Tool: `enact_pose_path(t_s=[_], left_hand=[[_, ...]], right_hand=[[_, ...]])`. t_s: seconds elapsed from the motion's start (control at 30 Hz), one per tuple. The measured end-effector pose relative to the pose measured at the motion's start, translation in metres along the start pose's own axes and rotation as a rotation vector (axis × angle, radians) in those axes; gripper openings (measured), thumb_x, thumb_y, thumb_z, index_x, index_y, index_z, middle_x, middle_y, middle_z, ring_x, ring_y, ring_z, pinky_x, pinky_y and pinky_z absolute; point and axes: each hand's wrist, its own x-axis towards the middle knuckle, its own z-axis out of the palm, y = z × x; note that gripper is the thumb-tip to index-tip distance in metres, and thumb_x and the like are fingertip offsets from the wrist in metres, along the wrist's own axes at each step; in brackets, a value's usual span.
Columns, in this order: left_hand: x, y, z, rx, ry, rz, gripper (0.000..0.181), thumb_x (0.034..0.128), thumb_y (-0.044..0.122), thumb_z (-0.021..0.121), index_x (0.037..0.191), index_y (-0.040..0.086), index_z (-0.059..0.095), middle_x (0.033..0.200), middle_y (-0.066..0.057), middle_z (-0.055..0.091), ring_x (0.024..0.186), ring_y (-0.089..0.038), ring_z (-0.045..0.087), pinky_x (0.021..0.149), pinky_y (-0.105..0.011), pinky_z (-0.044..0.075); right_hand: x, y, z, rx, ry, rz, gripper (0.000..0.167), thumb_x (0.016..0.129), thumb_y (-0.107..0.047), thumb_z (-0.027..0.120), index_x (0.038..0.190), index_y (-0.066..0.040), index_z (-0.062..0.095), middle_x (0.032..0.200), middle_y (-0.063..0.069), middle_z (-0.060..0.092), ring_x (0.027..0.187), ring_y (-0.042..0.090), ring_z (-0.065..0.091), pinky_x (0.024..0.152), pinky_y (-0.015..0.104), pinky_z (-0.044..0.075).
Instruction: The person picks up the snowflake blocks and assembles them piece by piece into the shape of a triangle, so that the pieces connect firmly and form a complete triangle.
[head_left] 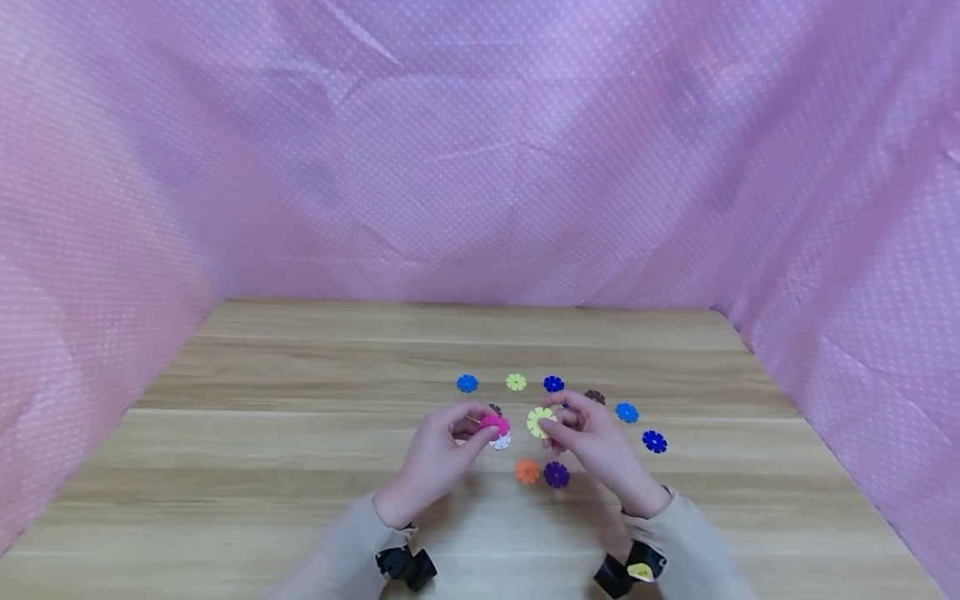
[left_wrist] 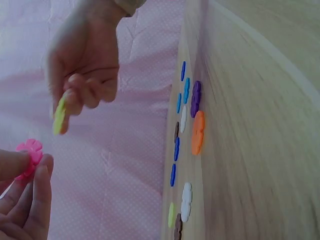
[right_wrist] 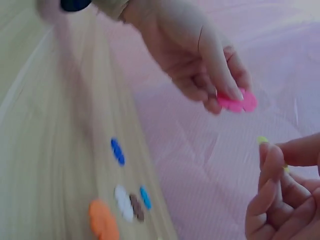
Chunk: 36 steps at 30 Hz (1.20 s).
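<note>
Head view: the left hand [head_left: 435,454] pinches a pink notched disc [head_left: 495,427] between thumb and fingers; the right hand [head_left: 596,446] pinches a yellow disc [head_left: 536,422] likewise, both pieces raised and apart; on the wooden table [head_left: 300,467] below, an orange disc [head_left: 527,472] sits just beside a purple disc [head_left: 557,475]; beyond, a white disc [head_left: 501,442] shows partly; farther, a light-blue disc [head_left: 467,383], second yellow disc [head_left: 516,382] and dark-blue disc [head_left: 553,383] form a row; behind hangs pink sheeting [head_left: 480,167].

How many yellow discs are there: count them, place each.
2: one yellow disc in the right grip, another yellow disc on the table between two blue discs. Some may be hidden.
</note>
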Motion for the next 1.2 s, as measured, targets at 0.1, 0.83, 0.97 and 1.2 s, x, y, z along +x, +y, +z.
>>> enact_pose_path(t_s=[0.1,0.83,0.97,1.2], left_hand=[[0.001,0.002,0.001,-0.005,0.038,0.042,0.01,0.0868,0.01,0.068,0.096,0.014,0.07,0.09,0.002,0.072,0.078,-0.012,0.068,0.073,-0.024,0.055],[0.001,0.003,0.004,0.112,0.161,0.36,0.012,0.0818,0.006,0.072,0.093,0.009,0.075,0.087,0.001,0.073,0.077,-0.008,0.064,0.063,-0.021,0.049],[0.0,0.005,0.003,0.113,0.154,0.358,0.013,0.0815,0.005,0.072,0.094,0.008,0.075,0.089,-0.001,0.073,0.08,-0.009,0.066,0.065,-0.023,0.053],[0.002,0.004,0.003,0.138,0.156,0.444,0.016,0.0791,-0.002,0.072,0.093,0.005,0.074,0.087,-0.005,0.073,0.075,-0.014,0.067,0.059,-0.017,0.051]], right_hand=[[0.003,-0.008,0.007,0.055,0.033,-0.012,0.029,0.092,-0.012,0.06,0.116,0.004,0.054,0.072,0.009,0.065,0.065,0.021,0.063,0.067,0.027,0.056],[-0.001,-0.016,0.018,0.164,0.055,-0.001,0.028,0.093,-0.011,0.059,0.116,0.005,0.053,0.068,0.002,0.064,0.058,0.011,0.061,0.067,0.03,0.057],[0.0,-0.015,0.018,0.182,0.065,0.006,0.027,0.093,-0.011,0.058,0.116,0.003,0.054,0.068,0.0,0.065,0.057,0.012,0.062,0.068,0.031,0.057],[-0.001,-0.017,0.02,0.197,0.078,0.022,0.026,0.092,-0.01,0.061,0.111,0.006,0.052,0.068,0.003,0.066,0.057,0.012,0.062,0.066,0.03,0.057]])
